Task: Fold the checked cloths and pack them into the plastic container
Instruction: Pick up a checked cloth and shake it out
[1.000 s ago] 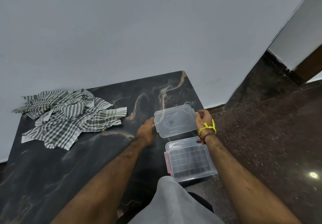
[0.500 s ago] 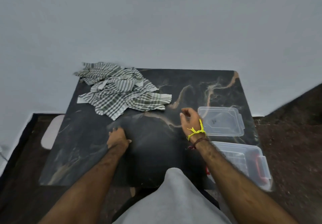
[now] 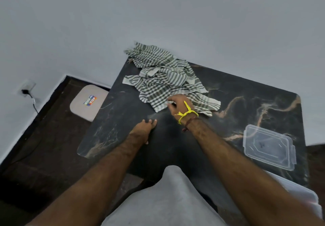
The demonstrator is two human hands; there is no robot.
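Stool point(image 3: 88, 102) sticker: writing too blurred to read. Right hand point(image 3: 177, 105) fingers pinching checked cloths point(image 3: 163, 78) edge (yellow wristband). Left hand point(image 3: 143, 129) flat on tabletop point(image 3: 237, 92), fingers together.

Both forearms are bare, the right wrist wears a knotted yellow thread point(image 3: 187, 114) and a dark cord bracelet point(image 3: 189, 123), and a grey garment point(image 3: 163, 199) covers the body.

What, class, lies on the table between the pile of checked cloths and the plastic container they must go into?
Only the lid lies between the cloths and the container, which shows partly behind the right arm. The right hand already touches the pile.
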